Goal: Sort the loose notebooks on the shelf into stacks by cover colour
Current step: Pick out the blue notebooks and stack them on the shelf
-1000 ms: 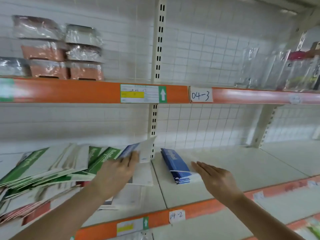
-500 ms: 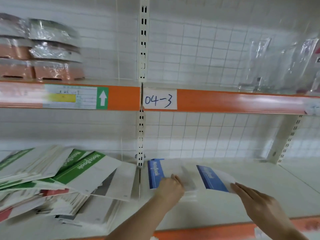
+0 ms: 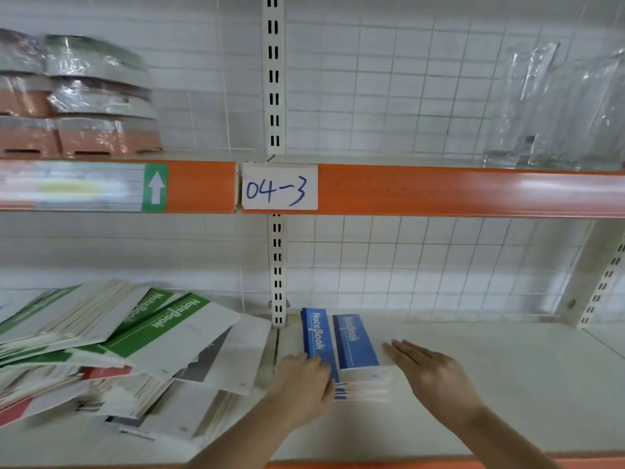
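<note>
- Blue notebooks: a small blue stack (image 3: 351,357) lies on the shelf (image 3: 490,384), just right of the slotted upright (image 3: 278,289), near the front of the right bay.
- The top blue notebook (image 3: 355,343) sits skewed a little to the right, so the blue band of the one beneath (image 3: 316,336) shows along its left side, with "NoteBook" readable on it.
- Left hand (image 3: 301,387): fingers bent against the left edge of the blue stack and touching it; whether it grips a notebook or only presses cannot be told.
- Right hand (image 3: 436,377): fingers straight and together, palm down, fingertips at the right edge of the blue stack, holding nothing.
- Left bay: a loose heap (image 3: 111,353) of notebooks lies fanned and overlapping, well apart from the right hand and just left of the left hand.
- A green notebook (image 3: 176,330) lies on top of the heap, tilted; more green covers lie behind it.
- Red covers (image 3: 105,372) peek out lower in the heap, and a grey cover (image 3: 203,363) shows under the green one.
- Upper shelf: an orange rail (image 3: 439,191) carries a handwritten "04-3" label (image 3: 279,187) and a printed tag with a green arrow (image 3: 155,187).
- Wrapped packs (image 3: 84,103) are piled above the rail on the left; clear plastic bags (image 3: 558,106) stand on the right.
</note>
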The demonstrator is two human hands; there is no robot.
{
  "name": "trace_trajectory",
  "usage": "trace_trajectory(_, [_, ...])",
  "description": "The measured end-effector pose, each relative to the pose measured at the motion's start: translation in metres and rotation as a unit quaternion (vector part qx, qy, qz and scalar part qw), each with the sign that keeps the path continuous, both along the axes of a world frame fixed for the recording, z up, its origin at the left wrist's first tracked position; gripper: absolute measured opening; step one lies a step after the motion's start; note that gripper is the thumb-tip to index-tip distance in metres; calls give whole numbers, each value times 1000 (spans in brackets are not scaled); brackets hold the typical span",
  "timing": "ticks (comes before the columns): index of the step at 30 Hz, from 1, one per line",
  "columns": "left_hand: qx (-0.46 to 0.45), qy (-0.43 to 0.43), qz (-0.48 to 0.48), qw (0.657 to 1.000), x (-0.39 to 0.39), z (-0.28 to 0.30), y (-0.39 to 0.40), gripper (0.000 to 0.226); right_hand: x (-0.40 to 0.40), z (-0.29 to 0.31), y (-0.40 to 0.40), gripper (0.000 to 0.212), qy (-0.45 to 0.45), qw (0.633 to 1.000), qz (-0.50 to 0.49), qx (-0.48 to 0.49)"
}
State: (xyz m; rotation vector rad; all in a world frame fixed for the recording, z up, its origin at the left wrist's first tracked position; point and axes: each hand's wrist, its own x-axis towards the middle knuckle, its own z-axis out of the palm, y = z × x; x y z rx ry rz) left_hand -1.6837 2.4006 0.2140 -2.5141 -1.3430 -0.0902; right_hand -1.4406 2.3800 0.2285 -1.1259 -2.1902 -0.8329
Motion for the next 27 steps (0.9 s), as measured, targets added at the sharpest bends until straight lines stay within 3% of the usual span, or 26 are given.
trace_trajectory(4, [41, -21, 40, 998, -44, 17, -5, 30, -29, -8, 24, 41, 16, 999, 24, -35])
trace_trajectory(8, [94, -20, 45, 994, -91, 27, 0, 31, -46, -24, 41, 67, 8, 993, -7, -120])
trace_trajectory(13, [147, -19, 76, 986, -140, 33, -3, 38, -47, -34, 35, 15, -24, 978, -25, -208])
trace_trajectory(18, [150, -4, 93, 984, -177, 45, -14, 37, -51, -25, 37, 17, -5, 983, -48, -176])
trace_trajectory(20, [148, 2, 92, 985, -194, 49, -20, 35, -62, -18, 40, 7, -10, 985, -71, -154])
trace_trajectory(22, [151, 4, 108, 983, -214, 57, -27, 33, -79, -18, 45, 22, 0, 980, -98, -175])
trace_trajectory(24, [153, -4, 121, 981, -238, 67, -35, 33, -101, -19, 51, 21, 24, 978, -113, -176])
trace_trajectory(27, [170, -27, 133, 976, -286, 73, -41, 33, -147, -15, 57, 37, 44, 987, -53, -142])
